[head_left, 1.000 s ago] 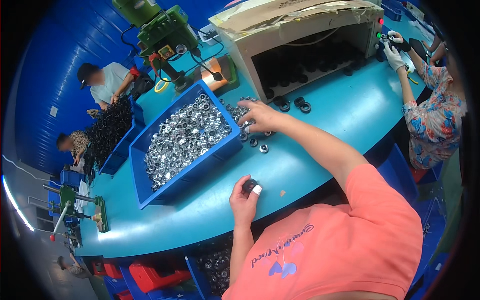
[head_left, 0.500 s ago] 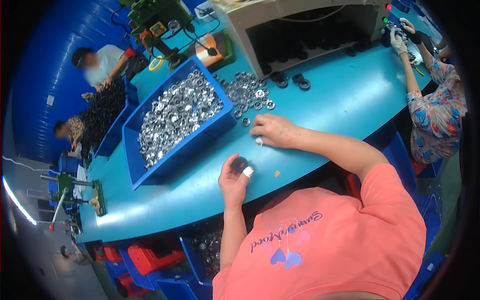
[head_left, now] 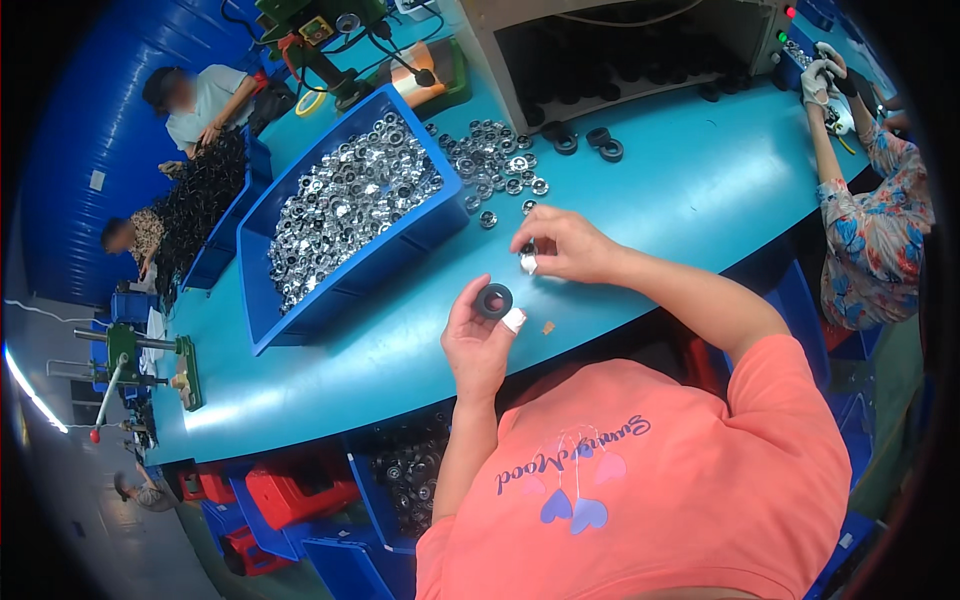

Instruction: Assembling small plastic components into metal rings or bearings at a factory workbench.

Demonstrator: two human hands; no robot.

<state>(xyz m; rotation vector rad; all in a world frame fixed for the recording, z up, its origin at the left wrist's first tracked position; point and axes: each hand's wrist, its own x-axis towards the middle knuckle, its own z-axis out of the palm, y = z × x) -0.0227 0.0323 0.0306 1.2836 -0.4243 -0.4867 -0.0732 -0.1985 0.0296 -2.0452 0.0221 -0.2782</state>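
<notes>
Left fingers (head_left: 464, 304) half-curled, gripping black ring (head_left: 482, 302)

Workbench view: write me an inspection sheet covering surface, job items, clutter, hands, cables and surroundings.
Surface: glossy blue-green table, reflecting light.
Job items: black ring; small part, mostly hidden by fingers; blue bin heaped with metal parts; loose parts beside it.
Clutter: tan scrap near the table's front edge.
Hands: left hand holds the black ring; right hand pinches the small part, just above the table or touching it, cannot tell.
Cables: black cable by the green machine.
Surroundings: gloved co-worker at right; red stool below the table.
</notes>
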